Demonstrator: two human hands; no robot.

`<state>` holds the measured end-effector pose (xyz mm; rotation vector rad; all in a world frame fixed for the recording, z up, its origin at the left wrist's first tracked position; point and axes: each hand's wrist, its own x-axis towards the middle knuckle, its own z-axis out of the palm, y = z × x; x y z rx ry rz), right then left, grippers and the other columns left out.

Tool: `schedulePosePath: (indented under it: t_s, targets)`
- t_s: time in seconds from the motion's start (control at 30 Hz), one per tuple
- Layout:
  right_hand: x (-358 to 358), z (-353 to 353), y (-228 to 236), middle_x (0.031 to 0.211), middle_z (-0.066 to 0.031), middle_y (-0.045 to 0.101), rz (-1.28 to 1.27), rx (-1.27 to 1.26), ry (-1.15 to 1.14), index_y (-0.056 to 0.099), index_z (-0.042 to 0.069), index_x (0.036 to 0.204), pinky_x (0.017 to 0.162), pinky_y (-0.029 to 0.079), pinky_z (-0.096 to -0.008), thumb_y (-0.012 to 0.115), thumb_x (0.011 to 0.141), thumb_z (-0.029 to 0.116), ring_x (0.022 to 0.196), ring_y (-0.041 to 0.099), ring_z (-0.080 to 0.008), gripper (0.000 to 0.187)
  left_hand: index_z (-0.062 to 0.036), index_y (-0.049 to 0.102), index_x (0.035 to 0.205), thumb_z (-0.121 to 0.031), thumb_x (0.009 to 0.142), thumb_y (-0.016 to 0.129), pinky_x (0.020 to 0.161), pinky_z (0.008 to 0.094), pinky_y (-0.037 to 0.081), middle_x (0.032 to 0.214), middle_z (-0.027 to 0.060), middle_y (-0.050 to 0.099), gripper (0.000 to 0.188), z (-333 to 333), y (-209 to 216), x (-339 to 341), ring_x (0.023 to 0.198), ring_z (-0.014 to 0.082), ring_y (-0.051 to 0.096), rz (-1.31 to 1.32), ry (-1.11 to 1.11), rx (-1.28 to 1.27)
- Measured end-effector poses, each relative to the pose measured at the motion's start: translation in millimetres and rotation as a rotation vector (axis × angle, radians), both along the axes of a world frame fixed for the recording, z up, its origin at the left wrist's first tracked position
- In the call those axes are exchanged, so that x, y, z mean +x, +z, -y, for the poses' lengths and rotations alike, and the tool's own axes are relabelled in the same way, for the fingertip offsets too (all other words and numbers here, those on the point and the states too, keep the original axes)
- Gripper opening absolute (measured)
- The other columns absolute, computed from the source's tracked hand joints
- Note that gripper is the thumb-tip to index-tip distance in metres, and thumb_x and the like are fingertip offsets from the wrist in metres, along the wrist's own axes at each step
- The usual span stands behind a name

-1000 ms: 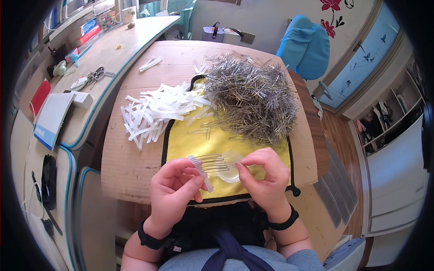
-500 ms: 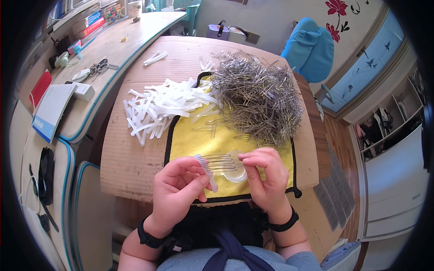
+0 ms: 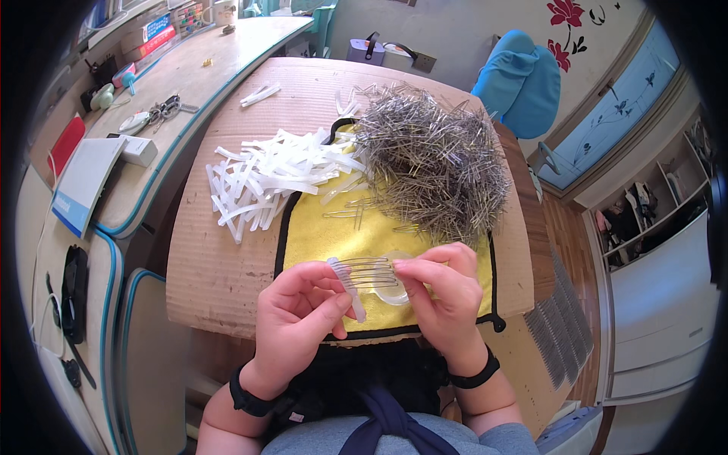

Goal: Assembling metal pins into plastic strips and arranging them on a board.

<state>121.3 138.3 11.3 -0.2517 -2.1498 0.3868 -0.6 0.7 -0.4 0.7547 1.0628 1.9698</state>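
My left hand (image 3: 299, 303) pinches a white, translucent plastic strip (image 3: 348, 291) between thumb and fingers. Several thin U-shaped wire pins (image 3: 368, 274) stick out of the strip to the right, side by side like comb teeth. At their far ends, the thumb and forefinger of my right hand (image 3: 444, 296) are pinched together on the end of a wire pin. Beneath the pins, a small round clear dish (image 3: 392, 292) lies on a yellow cloth (image 3: 318, 239) with black edging. Beyond my hands rises a big tangled heap of wire pins (image 3: 436, 163).
Left of the heap lies a pile of white plastic strips (image 3: 265, 178). A few loose pins (image 3: 355, 212) rest on the cloth. Everything sits on a cardboard sheet (image 3: 205, 280). A desk (image 3: 220, 68) with keys (image 3: 163, 112) stands at left, a blue-covered chair (image 3: 516, 83) at far right.
My right hand has shifted slightly left, bringing its pinched fingertips to the pins' ends. The left hand holds the strip almost unmoved.
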Motion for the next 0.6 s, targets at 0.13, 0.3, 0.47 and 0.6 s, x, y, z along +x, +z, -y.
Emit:
schedulePosePath:
  t_s: [0.13, 0.3, 0.47, 0.6]
  targets:
    - [2.5, 1.0, -2.8, 0.068, -0.0040, 0.058, -0.055, -0.082, -0.036, 0.062, 0.007, 0.078, 0.064, 0.038, -0.0286, 0.066, 0.062, -0.004, 0.066, 0.052, -0.0184, 0.020, 0.0016, 0.050, 0.100, 0.007, 0.077, 0.053, 0.049, 0.0190, 0.047, 0.084, 0.0092, 0.057, 0.024, 0.7, -2.6, -1.8, 0.070, 0.0147, 0.060, -0.005, 0.000, 0.011]
    - [6.6, 6.9, -5.4, 0.073, -0.0071, 0.061, -0.186, -0.289, 0.056, 0.056, 0.006, 0.076, 0.063, 0.041, -0.0266, 0.066, 0.064, -0.007, 0.068, 0.053, -0.0175, 0.020, 0.0018, 0.049, 0.101, 0.008, 0.077, 0.053, 0.050, 0.0192, 0.047, 0.086, 0.0094, 0.057, 0.025, 1.0, -0.7, -1.4, 0.071, 0.0151, 0.060, 0.002, 0.004, -0.008]
    - [7.6, 22.2, -9.5, 0.076, -0.0086, 0.062, -0.310, -0.424, 0.192, 0.052, 0.005, 0.081, 0.061, 0.044, -0.0254, 0.066, 0.066, -0.007, 0.069, 0.055, -0.0169, 0.024, 0.0016, 0.049, 0.102, 0.007, 0.077, 0.054, 0.050, 0.0194, 0.047, 0.087, 0.0097, 0.057, 0.026, 0.7, 0.2, -0.6, 0.071, 0.0151, 0.061, 0.011, -0.024, -0.020]
    - [2.7, 26.8, -13.7, 0.076, -0.0105, 0.062, -0.297, -0.371, 0.260, 0.052, 0.004, 0.083, 0.058, 0.046, -0.0247, 0.066, 0.067, -0.006, 0.068, 0.057, -0.0177, 0.024, 0.0016, 0.049, 0.102, 0.005, 0.077, 0.055, 0.049, 0.0190, 0.048, 0.086, 0.0102, 0.058, 0.026, 1.2, -1.0, -1.4, 0.072, 0.0140, 0.060, -0.016, -0.058, -0.033]
